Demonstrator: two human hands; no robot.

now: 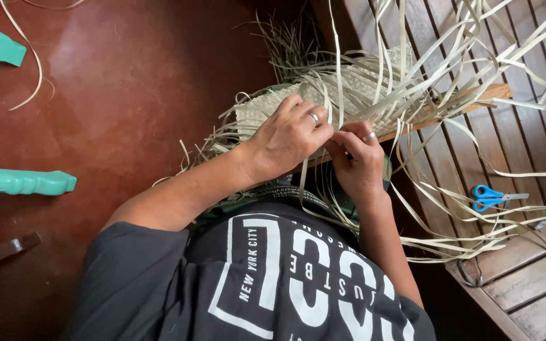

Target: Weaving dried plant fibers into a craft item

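Head view, looking down. A partly woven mat (298, 104) of pale flat strips lies across a wooden board (475, 101) in front of the person, its woven part toward the left and its long axis running left to right, roughly along the board. Loose unwoven strips (450, 63) fan away from it up and to the right. Both hands meet at the near edge of the weave. The left hand (289, 136) lies over the woven part with fingers curled closed, pinching strips at its fingertips. The right hand (358, 158) sits just beside it, touching it, fingers likewise closed on a strip; which strip cannot be told. The weave lies just beyond the fingertips of both, with the left hand nearer its finished part. Blue-handled scissors (491, 197) rest well apart to the right on the slatted desk (538, 271). Turquoise furniture parts (20, 182) stand on the red floor (127, 76) at left.
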